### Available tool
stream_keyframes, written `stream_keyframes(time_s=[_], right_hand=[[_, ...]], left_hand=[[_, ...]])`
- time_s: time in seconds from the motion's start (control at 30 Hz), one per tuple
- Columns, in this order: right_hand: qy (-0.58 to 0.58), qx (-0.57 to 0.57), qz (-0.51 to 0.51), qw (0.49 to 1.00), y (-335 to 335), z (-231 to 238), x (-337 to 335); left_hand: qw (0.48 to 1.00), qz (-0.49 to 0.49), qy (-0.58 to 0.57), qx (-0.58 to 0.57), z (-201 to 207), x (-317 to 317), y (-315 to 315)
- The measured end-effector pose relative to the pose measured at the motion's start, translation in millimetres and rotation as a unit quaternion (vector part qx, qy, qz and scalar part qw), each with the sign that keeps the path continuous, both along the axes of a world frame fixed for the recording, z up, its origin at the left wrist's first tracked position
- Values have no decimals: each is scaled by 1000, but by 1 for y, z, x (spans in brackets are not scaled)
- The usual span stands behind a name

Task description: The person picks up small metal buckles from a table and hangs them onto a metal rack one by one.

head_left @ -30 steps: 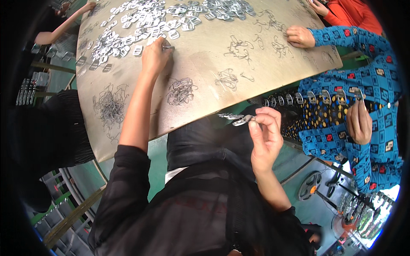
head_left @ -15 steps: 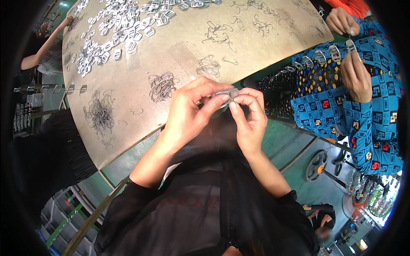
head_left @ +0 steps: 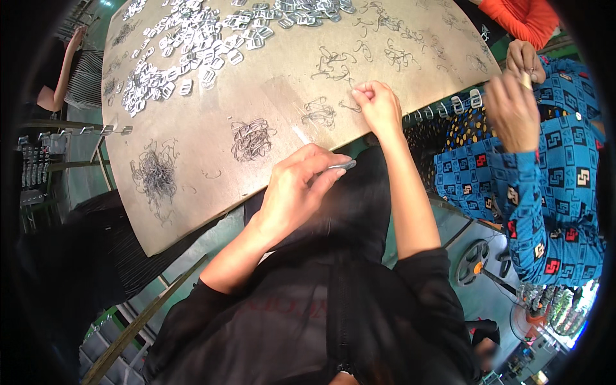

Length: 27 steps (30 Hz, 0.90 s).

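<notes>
Over the table's near edge, my left hand [head_left: 296, 187] pinches a small grey metal buckle [head_left: 343, 165] between thumb and fingers; the fingers hide part of it. Out over the tabletop, my right hand [head_left: 380, 108] has its thumb and fingertips pressed together among thin dark wire hooks. Whether a hook is in that pinch is too small to tell. A few wire hooks [head_left: 319, 113] lie just left of the right hand, and more wire hooks [head_left: 333, 62] lie beyond it. A denser heap of wire hooks [head_left: 252, 140] rests above my left hand.
The brown table [head_left: 212, 122] bears a broad spread of metal buckles [head_left: 205, 48] on its far left and another wire heap [head_left: 156, 170] at the near left. At right, a co-worker in a blue patterned garment [head_left: 487, 192] handles parts beside a row of hanging buckles [head_left: 456, 104]. Another person's arm [head_left: 66, 70] shows at far left.
My right hand has left the buckle and reached up and right over the table. My left hand keeps the buckle, slightly lower. The view has shifted a little.
</notes>
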State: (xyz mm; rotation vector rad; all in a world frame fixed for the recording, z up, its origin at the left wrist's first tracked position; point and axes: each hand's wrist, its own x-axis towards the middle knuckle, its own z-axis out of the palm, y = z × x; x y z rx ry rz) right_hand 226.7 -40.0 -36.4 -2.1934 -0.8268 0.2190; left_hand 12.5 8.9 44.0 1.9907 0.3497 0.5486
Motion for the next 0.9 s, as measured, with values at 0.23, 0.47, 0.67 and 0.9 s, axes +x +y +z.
stream_keyframes(time_s=[0.23, 0.47, 0.67, 0.9], right_hand=[[-98, -157, 27, 982, 37, 1, 8], [134, 44, 76, 987, 11, -15, 5], [355, 220, 78, 905, -21, 32, -33], [387, 347, 83, 850, -64, 78, -93]], left_hand=[[1000, 20, 10, -9, -7, -6, -2], [999, 28, 20, -19, -9, -6, 0], [999, 38, 0, -6, -14, -8, 2], [997, 72, -15, -22, -15, -5, 0]])
